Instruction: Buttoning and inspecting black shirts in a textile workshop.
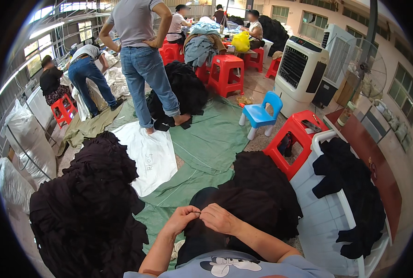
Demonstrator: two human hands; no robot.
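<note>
Both the left hand (182,217) and right hand (219,217) pinch closed on one dark garment (243,204) in the lap; a large dark pile (88,208) sits by the green tarp's (211,139) near-left edge, so seemingly much remains

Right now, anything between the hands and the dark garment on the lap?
Nothing visible. The left hand and right hand are already on the dark garment, pinching its top edge together.

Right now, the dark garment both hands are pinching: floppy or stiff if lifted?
Probably floppy: the dark garment drapes over the lap in soft folds, with no flat panels. Likely light, since the left hand and right hand hold it by fingertip pinches alone. It may snag or drag on the similar dark heap it touches behind.
</note>
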